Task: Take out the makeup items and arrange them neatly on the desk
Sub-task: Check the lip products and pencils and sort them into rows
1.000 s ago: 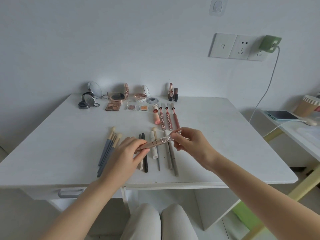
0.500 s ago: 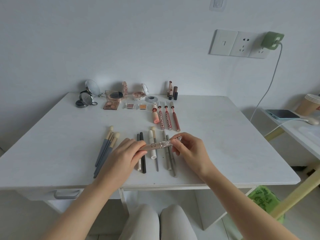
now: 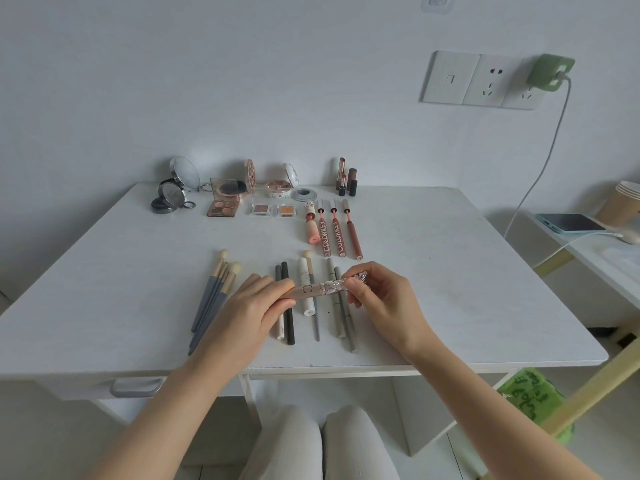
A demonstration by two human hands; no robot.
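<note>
Item in hand: one tube (image 3: 313, 289), tan barrel with an ornate clear cap, held crosswise above the near row. Your left hand (image 3: 251, 310) grips the barrel end with curled fingers; your right hand (image 3: 382, 299) pinches the cap end between thumb and fingertips. The tube is off the desk (image 3: 467, 271), not yet placed.

Already laid out, far edge: two mirrors (image 3: 176, 188), an open palette (image 3: 224, 202), two compacts (image 3: 273, 183), a round lid (image 3: 304, 194), standing lipsticks (image 3: 346, 178).

Middle row: two small pans (image 3: 273, 210), a pink stick (image 3: 311, 225), three lip glosses (image 3: 339, 233), set parallel.

Near row: a brush bundle (image 3: 211, 299), then pencils and pens (image 3: 311, 306) side by side, partly hidden under your hands.

Status, as a judgement: the job looks nearly finished. Rows are orderly and no bag or pouch shows in view, so you cannot tell whether more items are left to take out. The brushes overlap and fan slightly; you may want to straighten them.

Left to do: set the tube down, probably in line with the glosses or at the right end of the near row, where bare desk remains.
</note>
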